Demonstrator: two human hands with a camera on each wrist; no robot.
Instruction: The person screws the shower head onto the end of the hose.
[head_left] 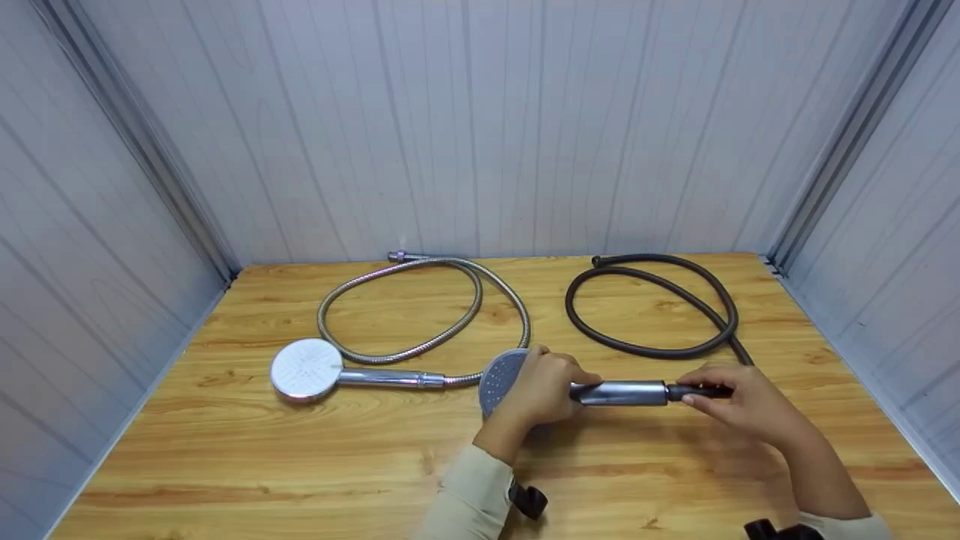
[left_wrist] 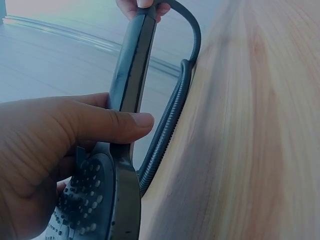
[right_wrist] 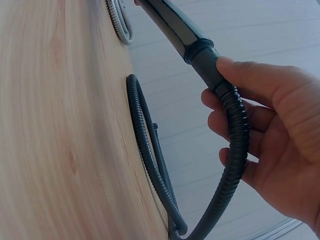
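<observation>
A dark shower head (head_left: 501, 381) with a long handle (head_left: 626, 393) lies across the front of me, its nozzle face partly covered by my left hand (head_left: 544, 386). That hand grips the neck, thumb along the handle, as the left wrist view shows. My right hand (head_left: 750, 401) pinches the connector (right_wrist: 207, 65) of the black hose (right_wrist: 235, 145) between thumb and fingers, at the handle's end. Connector and handle meet there; how tightly they are joined I cannot tell. From my right hand the hose runs back into a loop on the table.
To the left lies a chrome shower head (head_left: 306, 369) with a silver metal hose (head_left: 420, 352) attached and looped behind it. The wooden table (head_left: 300, 465) is bounded by a pale panelled back wall (head_left: 502, 135) and side walls.
</observation>
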